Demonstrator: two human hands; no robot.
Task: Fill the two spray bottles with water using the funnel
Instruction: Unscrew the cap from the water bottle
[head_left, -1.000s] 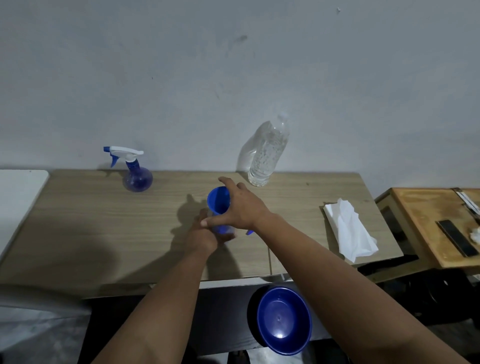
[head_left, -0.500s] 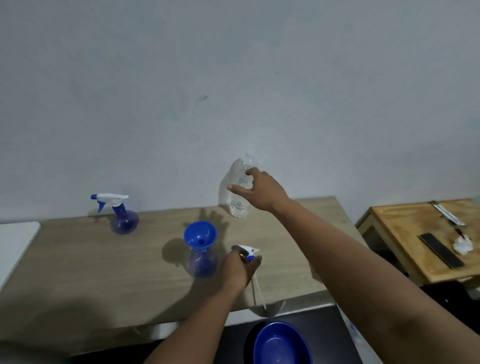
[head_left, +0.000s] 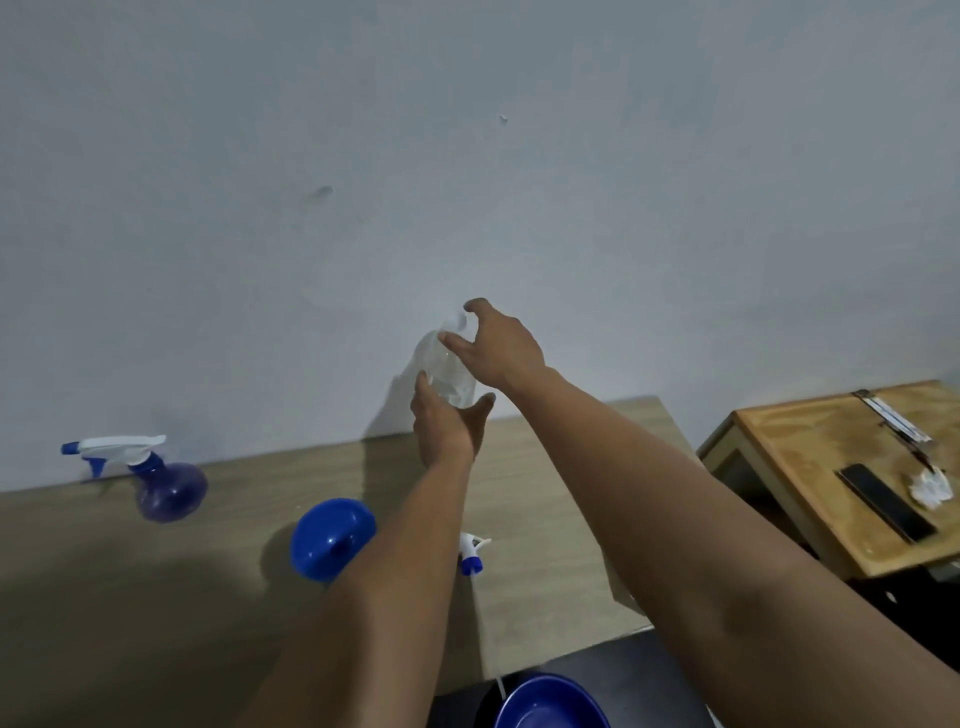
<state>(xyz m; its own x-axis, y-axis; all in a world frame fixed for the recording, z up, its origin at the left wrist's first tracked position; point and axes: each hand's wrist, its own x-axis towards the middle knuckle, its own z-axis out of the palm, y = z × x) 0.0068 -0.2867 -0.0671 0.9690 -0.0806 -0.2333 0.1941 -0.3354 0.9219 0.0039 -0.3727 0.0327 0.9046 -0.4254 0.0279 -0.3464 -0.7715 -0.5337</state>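
One spray bottle (head_left: 169, 488), one funnel (head_left: 332, 538), one water bottle (head_left: 449, 371).

The left forearm (head_left: 384, 587) hides the bottle under the blue funnel (head_left: 332, 538).

A plain domestic room: a bare painted wall (head_left: 467, 156) behind a wood-grain tabletop (head_left: 545, 467), a small wooden side table (head_left: 810, 467) alongside.

Both arms reach far forward, nearly straight. The left hand (head_left: 445, 423) is low, palm turned up and inward, thumb out to one side and fingers spread in a cup shape. The right hand (head_left: 496, 345) is just above it and a little farther out, with its thumb and first finger bent toward each other like a claw.
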